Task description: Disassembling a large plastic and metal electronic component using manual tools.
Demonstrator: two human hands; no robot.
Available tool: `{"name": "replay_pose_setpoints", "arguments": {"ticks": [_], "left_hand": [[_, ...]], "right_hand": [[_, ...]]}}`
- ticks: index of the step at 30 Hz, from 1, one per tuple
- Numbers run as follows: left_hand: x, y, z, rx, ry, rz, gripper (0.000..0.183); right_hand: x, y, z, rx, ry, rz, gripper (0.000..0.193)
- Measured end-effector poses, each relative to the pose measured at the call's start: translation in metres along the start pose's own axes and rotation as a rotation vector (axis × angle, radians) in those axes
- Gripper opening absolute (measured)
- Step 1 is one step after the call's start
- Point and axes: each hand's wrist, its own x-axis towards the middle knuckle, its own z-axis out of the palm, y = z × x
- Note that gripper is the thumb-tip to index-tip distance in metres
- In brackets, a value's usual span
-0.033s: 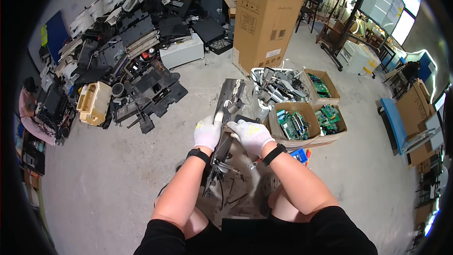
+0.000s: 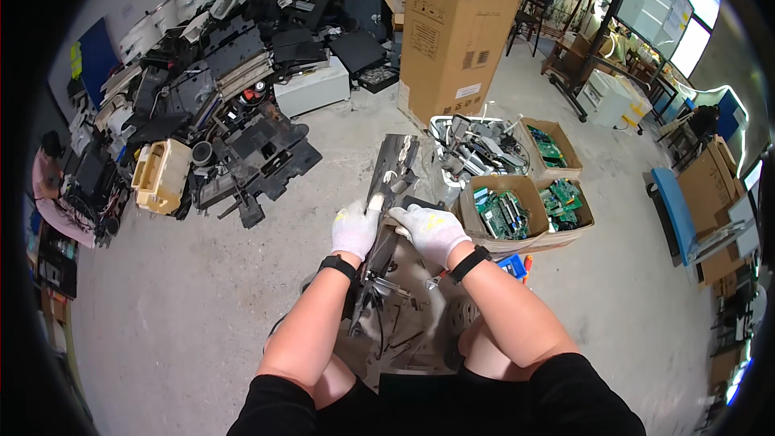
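Note:
Between my knees stands a long dark machine part point(image 2: 393, 159), its far end a black panel with whitish strips. My left hand point(image 2: 355, 228), in a white glove, is closed around its left edge with the thumb lying along the top. My right hand point(image 2: 430, 232), also gloved, is closed at the part's right side, thumb toward the left hand. What its fingers hold is hidden under the palm. A small red and metal piece point(image 2: 437, 280) shows below that wrist. Metal rods and a black cable point(image 2: 379, 327) hang at the part's near end.
Cartons of green circuit boards point(image 2: 504, 208) and a white basket of cables and adapters point(image 2: 482, 148) stand ahead right. A blue and a red-orange item point(image 2: 512, 266) lie near my right forearm. A tall carton point(image 2: 452, 44) stands behind; dismantled plastic parts point(image 2: 266, 149) pile left. Another person point(image 2: 52, 178) sits far left.

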Motion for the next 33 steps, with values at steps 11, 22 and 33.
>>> {"name": "replay_pose_setpoints", "arguments": {"ticks": [11,22,33], "left_hand": [[-0.031,0.018,-0.001,0.24,-0.167,0.265,0.041],[-0.022,0.005,0.034,0.053,-0.007,0.252,0.043],[-0.022,0.003,0.028,0.106,-0.049,0.191,0.048]], "right_hand": [[-0.006,0.02,0.001,0.05,0.026,0.038,0.035],[-0.041,0.082,-0.027,0.06,-0.193,0.242,0.054],[-0.042,0.098,-0.057,0.162,-0.226,0.256,0.055]]}}
